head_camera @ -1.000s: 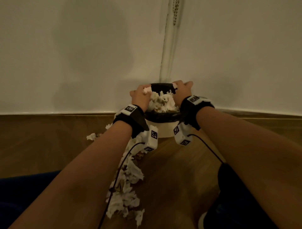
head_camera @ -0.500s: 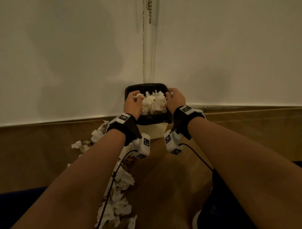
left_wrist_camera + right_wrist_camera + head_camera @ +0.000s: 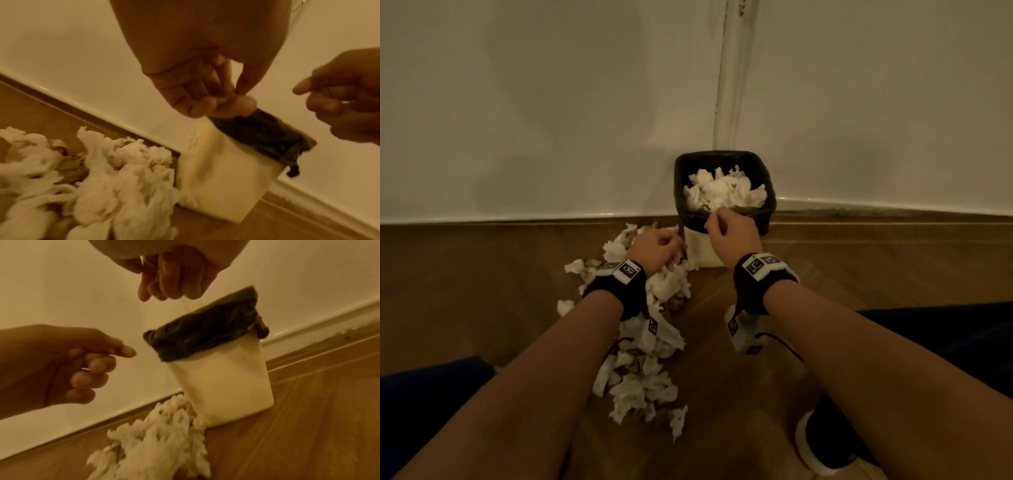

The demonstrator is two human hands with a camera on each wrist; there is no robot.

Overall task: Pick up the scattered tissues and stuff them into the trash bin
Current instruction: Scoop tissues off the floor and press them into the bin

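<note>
A cream trash bin (image 3: 702,250) with a black liner stands in the corner, filled to the brim with white tissues (image 3: 726,193). More crumpled tissues (image 3: 640,387) lie in a strip on the floor, from the bin's left side toward me. My left hand (image 3: 657,250) hovers over the top of that pile, fingers loosely curled and holding nothing. My right hand (image 3: 732,236) hangs in front of the bin's near rim, also loosely curled and holding nothing. The left wrist view shows the left hand (image 3: 205,97) above the bin (image 3: 222,178). The right wrist view shows the right hand (image 3: 170,282) above the bin (image 3: 222,386).
White walls meet behind the bin, with a baseboard along the wood floor (image 3: 859,274). A thin pipe (image 3: 719,85) runs up the corner. My dark shoe (image 3: 822,445) is at the lower right, and dark-clothed legs sit at both lower edges.
Both hands have come out of the bin, where they pressed the tissues down. The left has moved down over the floor pile, the right back to the near rim.
</note>
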